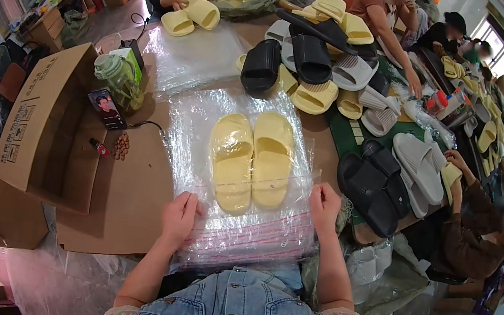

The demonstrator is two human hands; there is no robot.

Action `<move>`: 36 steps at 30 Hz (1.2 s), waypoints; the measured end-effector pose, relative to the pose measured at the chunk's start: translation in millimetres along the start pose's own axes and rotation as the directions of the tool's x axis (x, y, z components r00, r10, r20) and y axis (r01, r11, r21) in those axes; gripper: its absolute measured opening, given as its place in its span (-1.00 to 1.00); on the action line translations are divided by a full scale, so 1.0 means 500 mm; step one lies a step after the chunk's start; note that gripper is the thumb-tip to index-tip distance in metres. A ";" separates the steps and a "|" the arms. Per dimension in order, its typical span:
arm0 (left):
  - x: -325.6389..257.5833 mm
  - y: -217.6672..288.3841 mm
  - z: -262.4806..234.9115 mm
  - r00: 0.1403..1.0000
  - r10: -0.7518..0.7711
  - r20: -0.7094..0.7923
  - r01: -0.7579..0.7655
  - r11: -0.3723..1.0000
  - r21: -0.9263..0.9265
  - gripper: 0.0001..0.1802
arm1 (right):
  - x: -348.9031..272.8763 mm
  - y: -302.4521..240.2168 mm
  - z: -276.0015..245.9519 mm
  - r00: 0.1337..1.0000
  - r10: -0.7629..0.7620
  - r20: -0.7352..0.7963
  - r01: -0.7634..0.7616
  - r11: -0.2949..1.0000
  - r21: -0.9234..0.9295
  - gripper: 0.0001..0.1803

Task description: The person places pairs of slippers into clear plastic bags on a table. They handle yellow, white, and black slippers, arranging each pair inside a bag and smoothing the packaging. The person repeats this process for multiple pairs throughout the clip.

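A pair of pale yellow slippers [235, 161] lies side by side inside a clear plastic bag [298, 194], toes away from me. Beneath it is a stack of more clear bags [196, 116] with pink-lined edges. My left hand [180, 218] is closed at the near left edge of the filled bag. Over on its right side my right hand [324, 209] has its fingers curled in, pinching the bag's edge. The film is thin and shiny, so exactly how much of it each hand grips is hard to see.
An open cardboard box [48, 127] stands left, near a green bottle [114, 75] and a phone [107, 108]. Loose slippers [315, 59] pile up ahead; black slippers [375, 186] lie right. A co-worker's hands [180, 3] hold yellow slippers across the table; other people sit right.
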State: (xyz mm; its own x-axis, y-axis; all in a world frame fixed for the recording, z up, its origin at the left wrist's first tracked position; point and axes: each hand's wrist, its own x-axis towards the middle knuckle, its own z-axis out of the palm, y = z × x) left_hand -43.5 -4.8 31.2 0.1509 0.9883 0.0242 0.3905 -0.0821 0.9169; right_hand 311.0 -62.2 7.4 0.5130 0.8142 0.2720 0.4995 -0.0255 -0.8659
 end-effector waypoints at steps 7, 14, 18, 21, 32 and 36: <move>0.025 -0.031 0.026 0.994 -0.094 -0.057 0.091 0.995 -0.046 -0.63 | -0.007 -0.008 0.015 1.000 -0.005 0.015 0.010 0.946 -0.325 -0.87; 0.005 -0.056 0.038 0.992 -0.026 -0.125 -0.006 0.968 -0.251 -0.62 | -0.051 -0.108 0.030 0.806 -0.542 -0.236 0.448 0.821 -0.354 -0.74; 0.005 -0.082 0.036 0.990 0.044 -0.131 -0.074 0.970 -0.233 -0.65 | -0.110 -0.146 0.071 0.717 -0.691 -0.088 0.685 0.723 -0.091 -0.63; 0.006 -0.082 0.038 0.992 0.029 -0.125 -0.060 0.968 -0.244 -0.65 | -0.115 -0.173 0.090 0.620 -0.719 0.315 0.742 0.668 0.063 -0.48; 0.000 -0.046 0.039 0.987 -0.053 -0.151 0.015 0.970 -0.242 -0.67 | -0.082 -0.112 0.140 0.782 -0.438 0.443 0.577 0.777 -0.251 -0.42; 0.000 -0.083 0.040 0.989 0.033 -0.147 -0.072 0.961 -0.267 -0.66 | -0.081 -0.107 0.140 0.784 -0.449 0.428 0.574 0.788 -0.225 -0.42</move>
State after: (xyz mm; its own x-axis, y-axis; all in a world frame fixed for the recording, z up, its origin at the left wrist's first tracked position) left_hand -41.4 -3.8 -15.0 0.0284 0.9932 0.1129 0.1217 -0.1155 0.9858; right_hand 214.5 -53.2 13.3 -0.1209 0.8982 0.4226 0.8446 0.3168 -0.4316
